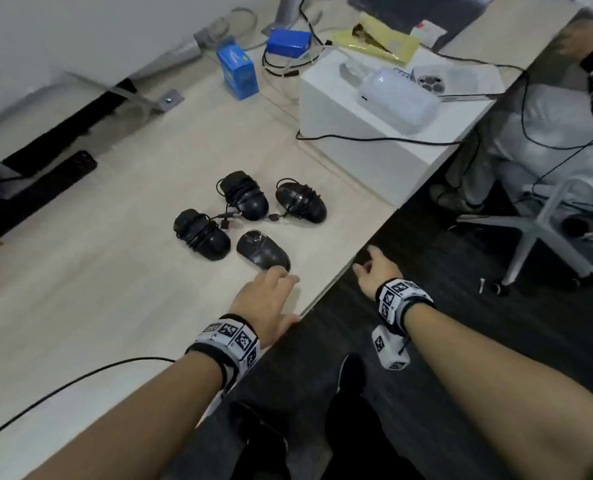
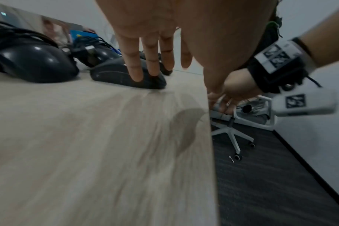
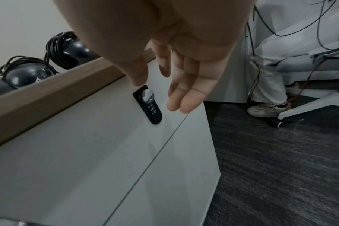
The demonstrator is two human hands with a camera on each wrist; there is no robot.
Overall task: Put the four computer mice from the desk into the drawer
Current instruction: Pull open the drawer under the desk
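Observation:
Four black computer mice lie on the light wooden desk (image 1: 115,271). Three are wrapped in their cords: one at the left (image 1: 201,235), one at the back (image 1: 246,195), one at the right (image 1: 302,202). The nearest mouse (image 1: 262,251) has no cord around it. My left hand (image 1: 281,278) hovers flat over the desk edge, fingers (image 2: 135,71) straight and reaching the near end of that mouse (image 2: 116,71). My right hand (image 1: 367,265) is below the desk edge, open, with thumb and fingers beside the black lock (image 3: 148,105) on the closed white drawer front (image 3: 77,145).
A white box (image 1: 357,133) with a white device on it and a blue carton (image 1: 237,72) stand at the back of the desk. A black cable (image 1: 80,375) crosses the near left. A seated person (image 1: 530,150) and a white office chair (image 1: 547,237) are to the right, over dark carpet.

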